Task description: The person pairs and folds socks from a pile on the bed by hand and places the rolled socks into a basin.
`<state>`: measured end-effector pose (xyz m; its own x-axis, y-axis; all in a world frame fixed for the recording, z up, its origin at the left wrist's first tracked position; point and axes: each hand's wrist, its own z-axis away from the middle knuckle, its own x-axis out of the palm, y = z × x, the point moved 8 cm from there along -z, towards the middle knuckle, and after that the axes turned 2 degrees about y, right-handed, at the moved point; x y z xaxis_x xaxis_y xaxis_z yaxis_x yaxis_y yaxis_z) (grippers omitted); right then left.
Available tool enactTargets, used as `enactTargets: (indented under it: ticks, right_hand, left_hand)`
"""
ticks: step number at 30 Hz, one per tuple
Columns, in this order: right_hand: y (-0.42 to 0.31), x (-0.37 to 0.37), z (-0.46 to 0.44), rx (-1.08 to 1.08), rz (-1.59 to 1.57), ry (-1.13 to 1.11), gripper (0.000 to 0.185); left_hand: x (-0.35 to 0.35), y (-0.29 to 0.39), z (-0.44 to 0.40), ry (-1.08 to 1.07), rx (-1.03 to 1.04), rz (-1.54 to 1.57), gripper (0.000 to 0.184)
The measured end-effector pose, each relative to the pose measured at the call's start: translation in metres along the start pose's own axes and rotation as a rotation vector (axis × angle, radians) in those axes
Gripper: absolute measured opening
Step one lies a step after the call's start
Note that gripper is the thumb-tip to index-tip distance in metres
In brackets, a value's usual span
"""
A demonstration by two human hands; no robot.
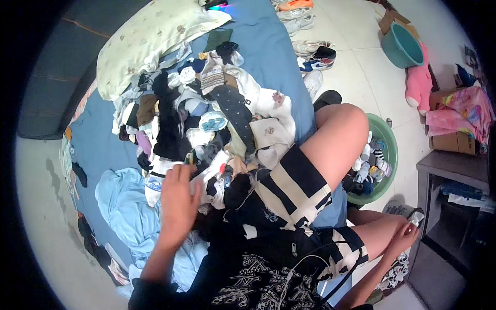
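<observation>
A large heap of mixed socks [227, 111] lies on the blue bed sheet [268, 41]. Over the heap's near left edge is my left hand [178, 199], its fingers spread and holding nothing, close to white socks. At the lower right, beside my knee, my right hand [405, 237] is closed on a small white item [415, 218], probably a sock. Beyond my thigh on the floor stands a green basin [393, 155] with rolled socks [371, 164] in it.
A patterned pillow [150, 39] and light blue cloth [129, 206] lie on the bed. Shoes [318, 58] line the tiled floor. A teal bucket [403, 45], a pink plush toy [418, 80] and a grey shelf unit [454, 168] are at the right.
</observation>
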<state>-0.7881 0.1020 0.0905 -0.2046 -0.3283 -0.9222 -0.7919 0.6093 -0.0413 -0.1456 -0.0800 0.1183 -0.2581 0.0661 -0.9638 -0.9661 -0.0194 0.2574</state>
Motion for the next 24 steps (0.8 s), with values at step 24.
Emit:
enactTargets:
  ticks: [24]
  right_hand:
    - [-0.024, -0.028, 0.046, 0.078, -0.164, -0.023, 0.021]
  left_hand:
    - [-0.032, 0.035, -0.064, 0.239, 0.188, -0.098, 0.046]
